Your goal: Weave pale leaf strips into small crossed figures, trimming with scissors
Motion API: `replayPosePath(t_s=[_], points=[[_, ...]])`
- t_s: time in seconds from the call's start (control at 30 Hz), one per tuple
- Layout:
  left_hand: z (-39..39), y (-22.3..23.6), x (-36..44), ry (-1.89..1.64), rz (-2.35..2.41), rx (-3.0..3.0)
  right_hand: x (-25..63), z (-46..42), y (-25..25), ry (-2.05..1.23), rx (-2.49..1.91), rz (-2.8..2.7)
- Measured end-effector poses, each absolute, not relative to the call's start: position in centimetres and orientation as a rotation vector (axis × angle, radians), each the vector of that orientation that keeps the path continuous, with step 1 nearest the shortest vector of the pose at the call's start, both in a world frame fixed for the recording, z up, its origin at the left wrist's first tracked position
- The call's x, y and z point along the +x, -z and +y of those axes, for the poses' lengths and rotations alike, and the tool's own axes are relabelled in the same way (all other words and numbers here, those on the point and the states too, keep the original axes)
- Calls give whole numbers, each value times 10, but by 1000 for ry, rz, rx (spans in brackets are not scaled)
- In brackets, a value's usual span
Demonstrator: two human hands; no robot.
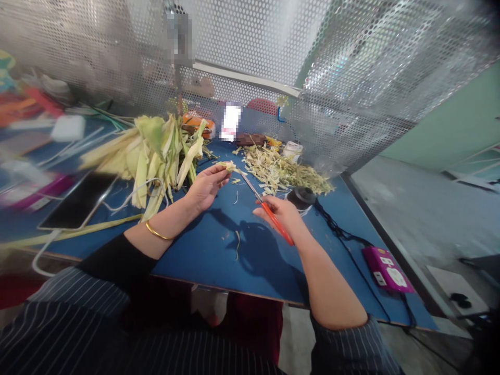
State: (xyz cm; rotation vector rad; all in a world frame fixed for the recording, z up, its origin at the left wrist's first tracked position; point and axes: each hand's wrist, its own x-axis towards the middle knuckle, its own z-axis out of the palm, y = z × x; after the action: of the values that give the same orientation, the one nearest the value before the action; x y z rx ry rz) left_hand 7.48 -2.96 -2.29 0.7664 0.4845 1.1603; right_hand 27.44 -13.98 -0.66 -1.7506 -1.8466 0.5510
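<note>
Between the fingertips of my left hand (208,186) is a small pale piece of corn husk (229,166). My right hand (279,208) is closed round a pair of scissors (272,216) with red-orange handles, whose blades point up and left toward that husk piece. Whether the tips touch it is hard to tell. Left of my left hand lies a large heap of long corn husks (150,151). Beyond my right hand spreads a pile of small cut husk bits (269,164). A thin husk strip (237,245) rests on the blue table (187,260) in front of me.
A phone (80,200) with a white cable lies at left. Near my right hand stands a black round object (301,197) with a black cord. A purple power box (386,269) sits near the right edge. Perforated metal mesh (250,47) rises behind the table.
</note>
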Motion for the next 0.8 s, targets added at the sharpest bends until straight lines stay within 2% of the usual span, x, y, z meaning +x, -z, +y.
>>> replayPosePath(t_s=[0.37,0.6,0.8], points=[[-29,23,75,-1154,507,754,273,-144,2,-427,-1807,-1837],[-31,21,75,-1150,533,729,272,-137,8,-16,-2232,-1956],[-40,26,78,-1054,562,650,272,-138,12,92,-2213,-2278]])
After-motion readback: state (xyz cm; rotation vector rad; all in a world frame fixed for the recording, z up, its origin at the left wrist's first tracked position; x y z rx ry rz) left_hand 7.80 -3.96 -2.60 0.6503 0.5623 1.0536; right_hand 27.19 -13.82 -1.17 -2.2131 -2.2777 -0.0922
